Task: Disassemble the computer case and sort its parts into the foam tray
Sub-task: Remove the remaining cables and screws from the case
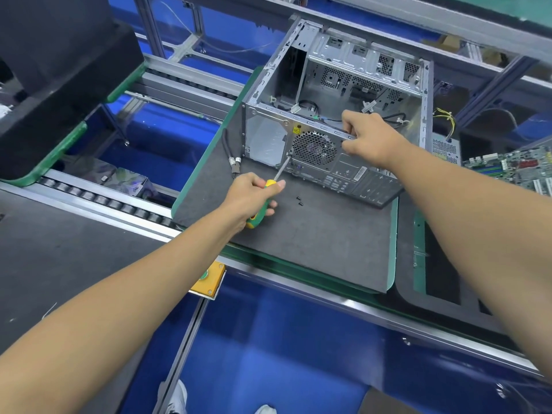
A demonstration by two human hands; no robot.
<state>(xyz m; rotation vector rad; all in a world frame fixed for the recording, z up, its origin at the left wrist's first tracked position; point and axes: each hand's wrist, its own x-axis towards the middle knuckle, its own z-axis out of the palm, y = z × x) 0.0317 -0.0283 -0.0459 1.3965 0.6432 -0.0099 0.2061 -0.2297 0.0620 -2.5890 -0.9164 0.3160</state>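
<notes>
An open silver computer case [370, 70] stands on a grey work mat [313, 234], its rear panel with a round fan grille [314, 147] facing me. My left hand [251, 198] grips a yellow-green screwdriver [263, 204]. Its tip touches the rear panel at the lower left of the grille. My right hand [367, 135] grips the top rear edge of the case. Two small black screws [299, 200] lie on the mat in front of the case. A black foam tray [442, 282] sits to the right, partly hidden by my right arm.
A loose cable with metal plugs [234, 162] lies left of the case. A green circuit board [519, 168] rests at the far right. Black foam blocks [59, 70] fill the upper left. A roller conveyor [104, 201] and a yellow button box [209, 279] are near the mat.
</notes>
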